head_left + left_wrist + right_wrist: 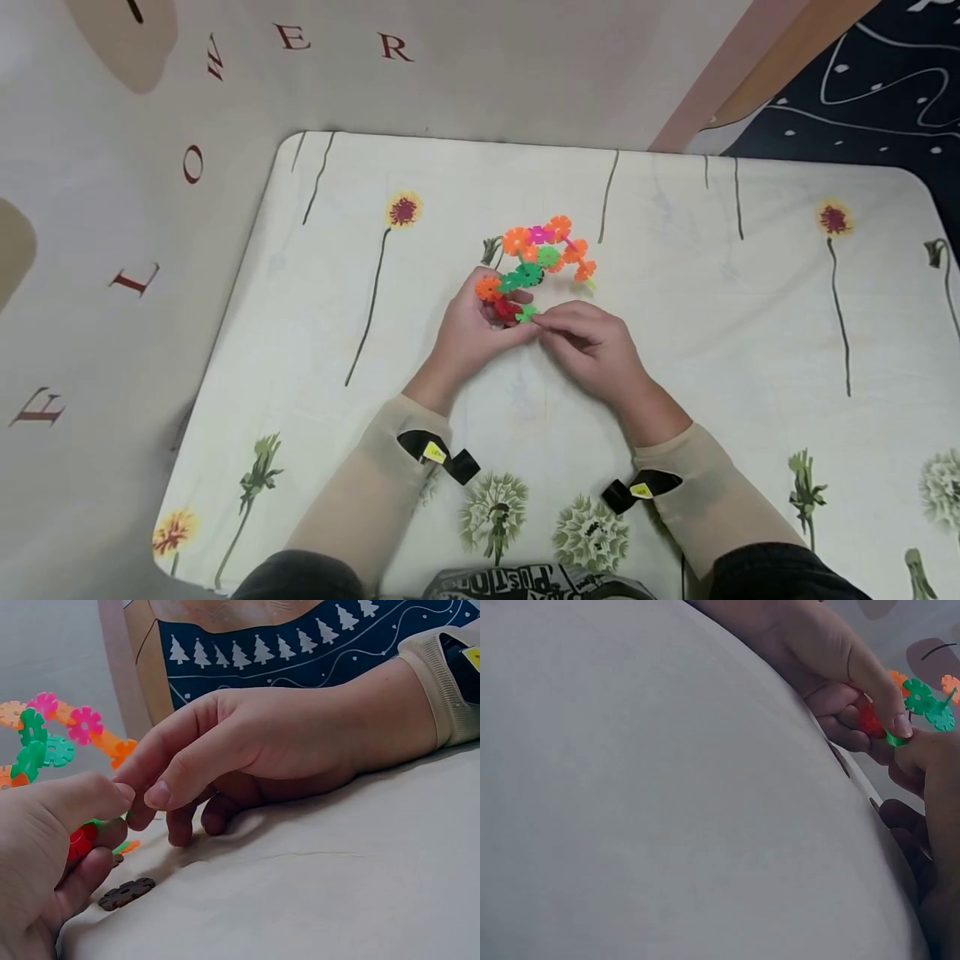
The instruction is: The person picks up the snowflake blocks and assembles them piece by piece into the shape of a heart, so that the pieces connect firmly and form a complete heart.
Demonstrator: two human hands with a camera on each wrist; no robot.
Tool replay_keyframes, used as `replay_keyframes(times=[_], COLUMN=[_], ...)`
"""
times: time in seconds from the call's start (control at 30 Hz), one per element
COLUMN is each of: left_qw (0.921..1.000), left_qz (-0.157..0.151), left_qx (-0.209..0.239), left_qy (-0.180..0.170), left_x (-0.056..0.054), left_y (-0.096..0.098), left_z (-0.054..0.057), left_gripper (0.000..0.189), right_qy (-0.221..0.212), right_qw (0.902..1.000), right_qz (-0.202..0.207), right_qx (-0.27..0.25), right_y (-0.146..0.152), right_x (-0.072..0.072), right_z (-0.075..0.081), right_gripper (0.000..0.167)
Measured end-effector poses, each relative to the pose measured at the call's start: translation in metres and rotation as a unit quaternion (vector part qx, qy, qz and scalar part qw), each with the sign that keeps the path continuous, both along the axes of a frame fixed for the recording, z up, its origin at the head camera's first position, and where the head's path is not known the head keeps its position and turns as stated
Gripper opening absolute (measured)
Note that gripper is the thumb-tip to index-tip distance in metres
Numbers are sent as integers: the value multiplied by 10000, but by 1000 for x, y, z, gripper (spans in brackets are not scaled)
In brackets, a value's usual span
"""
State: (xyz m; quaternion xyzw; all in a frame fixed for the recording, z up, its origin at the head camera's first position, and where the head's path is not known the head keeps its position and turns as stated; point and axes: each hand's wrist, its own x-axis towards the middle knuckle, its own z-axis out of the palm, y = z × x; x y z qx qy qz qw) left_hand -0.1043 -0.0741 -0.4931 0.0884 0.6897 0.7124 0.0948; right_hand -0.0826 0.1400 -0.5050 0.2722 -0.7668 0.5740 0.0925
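Note:
A string of interlocking flower-shaped plastic pieces [517, 242], in orange, pink and green, curves above the table from my left hand [467, 325]. That hand grips the near end, fingers and thumb around a red flower piece [507, 311] beside an orange one [488, 289]. Joined close to the red is a light green flower piece [527, 313], partly hidden by the left thumb in the right wrist view. My right hand [600, 350] pinches the light green piece's edge between thumb and index finger, its fingertips meeting the left thumb tip. Two dark green pieces [528, 274] link the upper part.
A dark brown notched disc [127, 893] lies on the cloth below my hands. The table [720, 350] wears a white cloth printed with flowers and stems. Beyond its far edge rises a pale surface with red letters [393, 47]; a dark patterned cloth [892, 92] is at far right.

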Motion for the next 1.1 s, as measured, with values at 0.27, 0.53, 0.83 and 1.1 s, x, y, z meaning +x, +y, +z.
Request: replay_keyframes(times=[0.27, 0.53, 0.83, 1.1], left_qw=[9977, 9939, 9936, 9932], left_qz=[603, 946, 935, 943], left_qx=[283, 518, 591, 685], left_qy=[-120, -208, -218, -57], left_x=[-1, -2, -4, -4], left_y=[1, 2, 0, 0], left_z=[1, 0, -5, -4], left_gripper=[47, 41, 45, 45], right_qy=[-231, 275, 135, 531], right_qw=[9948, 9735, 9517, 9759], right_qz=[-722, 199, 640, 720], right_qx=[684, 2262, 3001, 1990], right_y=[1, 3, 4, 2], right_x=[0, -1, 3, -1], right_z=[1, 4, 6, 2], right_gripper=[13, 23, 38, 13])
